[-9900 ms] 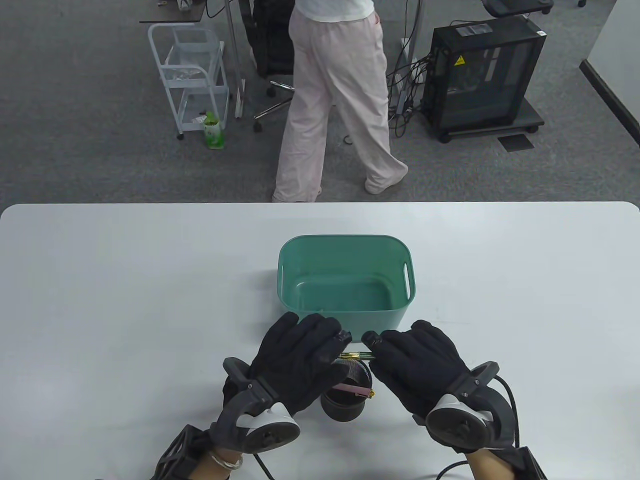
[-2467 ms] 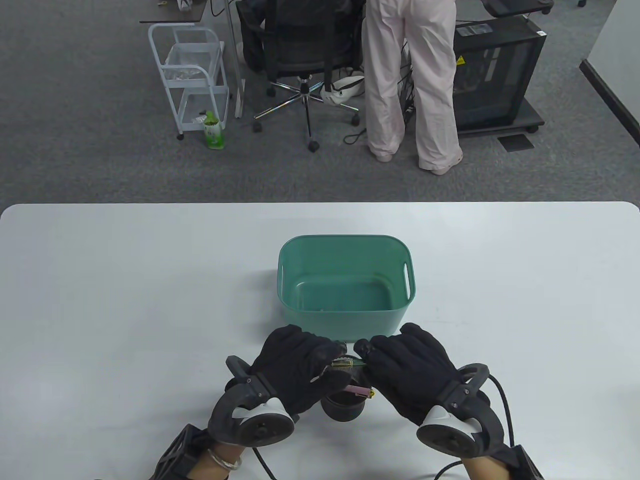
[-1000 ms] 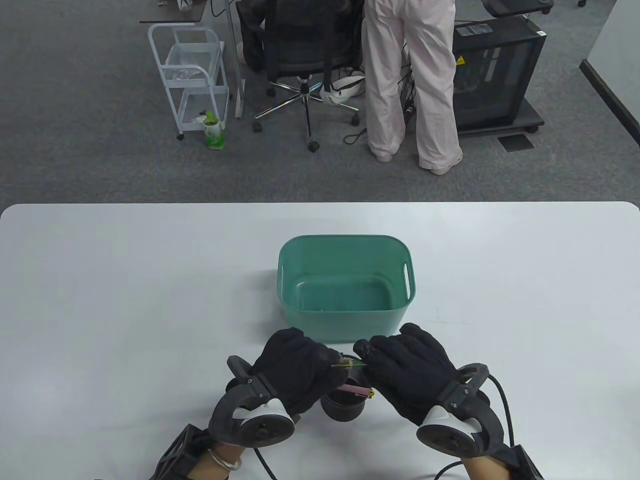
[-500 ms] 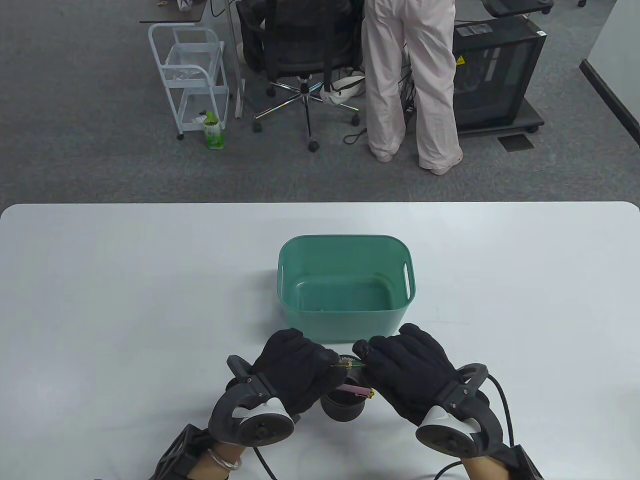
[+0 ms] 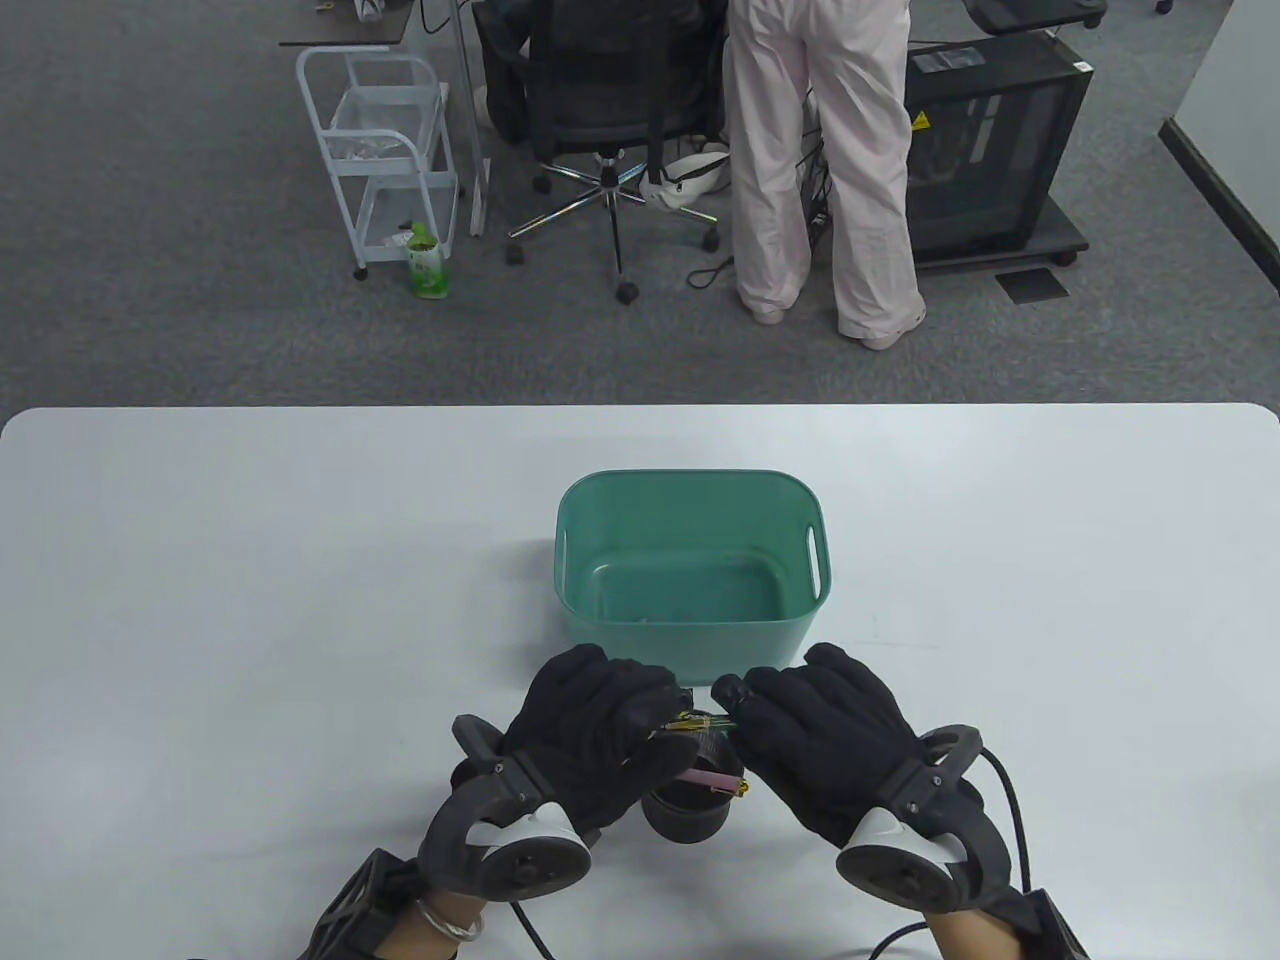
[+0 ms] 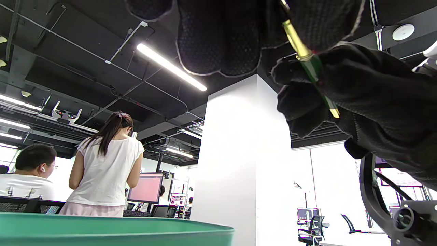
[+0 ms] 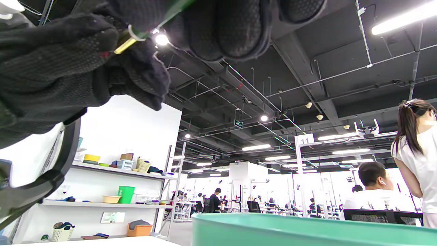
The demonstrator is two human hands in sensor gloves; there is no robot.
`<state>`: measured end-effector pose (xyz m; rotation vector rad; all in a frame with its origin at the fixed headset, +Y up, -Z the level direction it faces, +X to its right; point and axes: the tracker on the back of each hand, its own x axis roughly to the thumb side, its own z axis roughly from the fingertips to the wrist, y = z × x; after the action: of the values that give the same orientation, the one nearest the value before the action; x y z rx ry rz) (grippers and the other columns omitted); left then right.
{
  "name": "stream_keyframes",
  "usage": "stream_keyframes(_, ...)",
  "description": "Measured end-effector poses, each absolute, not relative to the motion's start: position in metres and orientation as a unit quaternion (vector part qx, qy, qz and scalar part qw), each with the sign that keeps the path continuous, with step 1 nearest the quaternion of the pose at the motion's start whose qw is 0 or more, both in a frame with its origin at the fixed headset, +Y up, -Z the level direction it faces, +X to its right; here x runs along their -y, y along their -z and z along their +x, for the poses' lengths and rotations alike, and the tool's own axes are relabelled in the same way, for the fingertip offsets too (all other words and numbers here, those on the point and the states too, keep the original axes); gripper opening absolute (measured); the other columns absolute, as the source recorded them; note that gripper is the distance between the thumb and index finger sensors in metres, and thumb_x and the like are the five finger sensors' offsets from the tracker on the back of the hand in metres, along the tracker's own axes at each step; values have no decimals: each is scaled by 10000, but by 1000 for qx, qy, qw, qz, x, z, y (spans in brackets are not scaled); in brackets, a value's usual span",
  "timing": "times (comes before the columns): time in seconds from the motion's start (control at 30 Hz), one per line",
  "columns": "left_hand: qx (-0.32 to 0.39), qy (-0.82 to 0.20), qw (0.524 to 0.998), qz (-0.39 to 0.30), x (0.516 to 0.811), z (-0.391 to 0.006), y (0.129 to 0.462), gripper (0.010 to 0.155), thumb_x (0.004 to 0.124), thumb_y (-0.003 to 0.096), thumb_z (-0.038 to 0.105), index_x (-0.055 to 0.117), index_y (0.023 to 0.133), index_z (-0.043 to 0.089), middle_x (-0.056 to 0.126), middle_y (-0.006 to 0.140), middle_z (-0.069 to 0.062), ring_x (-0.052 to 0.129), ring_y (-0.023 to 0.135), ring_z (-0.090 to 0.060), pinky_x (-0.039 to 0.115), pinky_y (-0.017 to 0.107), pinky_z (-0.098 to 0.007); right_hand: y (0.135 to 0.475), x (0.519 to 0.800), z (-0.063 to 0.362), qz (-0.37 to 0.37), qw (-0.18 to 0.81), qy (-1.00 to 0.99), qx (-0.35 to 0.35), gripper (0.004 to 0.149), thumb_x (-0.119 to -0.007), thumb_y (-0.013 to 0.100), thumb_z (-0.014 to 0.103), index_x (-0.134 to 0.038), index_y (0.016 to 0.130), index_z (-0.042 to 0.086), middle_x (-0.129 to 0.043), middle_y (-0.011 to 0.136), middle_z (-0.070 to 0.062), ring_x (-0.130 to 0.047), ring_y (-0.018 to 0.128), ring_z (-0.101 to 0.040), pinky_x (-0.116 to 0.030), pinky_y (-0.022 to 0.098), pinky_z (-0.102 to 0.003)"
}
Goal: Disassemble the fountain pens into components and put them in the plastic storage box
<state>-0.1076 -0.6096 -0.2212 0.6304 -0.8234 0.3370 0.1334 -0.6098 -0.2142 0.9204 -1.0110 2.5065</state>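
Fingers [image 5: 655, 700] of the left hand [image 5: 590, 730] pinching the gold end of a green fountain pen [image 5: 700, 722], low centre of the frame above a black pen cup [image 5: 690, 805] holding a pink pen [image 5: 705, 778]. Right hand [image 5: 820, 735] curled round the green end. Teal plastic storage box [image 5: 690, 575] just beyond on the white worktop [image 5: 250, 600]. Risk, likely: a sudden parting, a small piece dropping short of the box, rolling off.

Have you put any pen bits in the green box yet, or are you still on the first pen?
Nothing clear shows in the green box yet. Both hands, left hand and right hand, grip one green pen, not yet apart. A pink pen waits in the black cup.
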Motion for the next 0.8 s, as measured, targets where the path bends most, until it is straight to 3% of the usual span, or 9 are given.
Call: stream_keyframes(0.8, 388, -170, 857, 292, 610, -108, 224, 487, 586, 667, 503, 866, 828, 137, 1016, 736, -56, 979, 637, -236, 666, 714, -501, 213, 611, 132, 324, 140, -868, 350, 429, -692, 563, 462, -783, 954, 311, -819, 906, 65, -846, 764, -122, -602, 769, -465)
